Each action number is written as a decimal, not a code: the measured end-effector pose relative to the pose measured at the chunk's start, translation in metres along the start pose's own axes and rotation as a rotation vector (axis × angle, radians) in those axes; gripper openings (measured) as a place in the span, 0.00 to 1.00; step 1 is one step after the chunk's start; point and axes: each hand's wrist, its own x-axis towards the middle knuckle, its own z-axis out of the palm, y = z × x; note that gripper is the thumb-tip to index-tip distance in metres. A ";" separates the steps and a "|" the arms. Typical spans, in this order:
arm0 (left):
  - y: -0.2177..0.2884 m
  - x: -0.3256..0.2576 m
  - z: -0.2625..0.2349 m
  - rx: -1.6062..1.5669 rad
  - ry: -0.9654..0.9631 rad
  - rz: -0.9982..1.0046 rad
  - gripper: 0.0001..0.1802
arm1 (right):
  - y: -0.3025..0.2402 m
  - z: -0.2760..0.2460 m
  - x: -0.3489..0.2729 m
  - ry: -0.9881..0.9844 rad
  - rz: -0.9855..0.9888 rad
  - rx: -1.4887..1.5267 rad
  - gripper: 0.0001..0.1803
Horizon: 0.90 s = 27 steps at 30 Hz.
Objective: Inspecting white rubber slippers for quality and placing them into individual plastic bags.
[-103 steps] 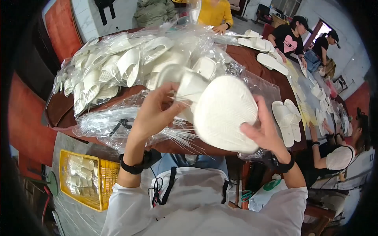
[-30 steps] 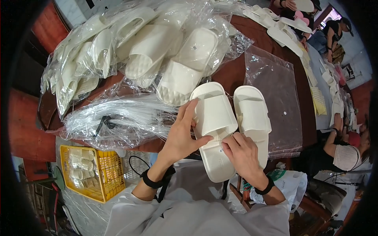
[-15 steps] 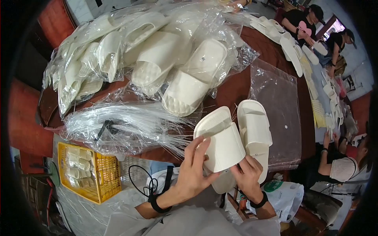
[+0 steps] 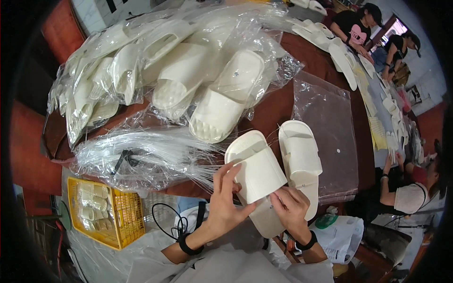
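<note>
**Both hands on one white slide, its mate alongside**

Left hand grips the near slipper from the left, fingers spread over the strap & sole edge, thumb under. Right hand works at the heel end, fingers curled & pinching something small there, can't tell what. Slipper is tilted up off the tabletop, toe pointing away from the fingers.

Second slipper lies flat just right of the fingers, touching the first. Beyond it, further right, a stack of clear flat bags. Up & left of the fingers: bundle of clear plastic ties, then a heap of bagged slippers. Yellow crate sits low, left of the left wrist.

Step, as I judge it: checking/pairing the slides before bagging. Next move prob. calls for laying both together, soles aligned, w/ one hand free to open a bag.
</note>
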 end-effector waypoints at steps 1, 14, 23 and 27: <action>-0.001 0.002 -0.001 -0.023 0.006 0.001 0.50 | -0.003 -0.004 0.001 0.012 0.000 0.001 0.07; 0.014 0.029 0.003 -0.026 0.018 0.063 0.47 | 0.012 -0.009 0.010 0.107 0.255 -0.050 0.18; 0.048 0.030 0.001 0.062 0.019 0.204 0.47 | 0.018 -0.007 0.009 0.282 0.419 0.160 0.09; 0.070 0.034 -0.007 -0.117 0.027 0.338 0.37 | 0.016 -0.033 0.006 0.402 0.415 0.307 0.07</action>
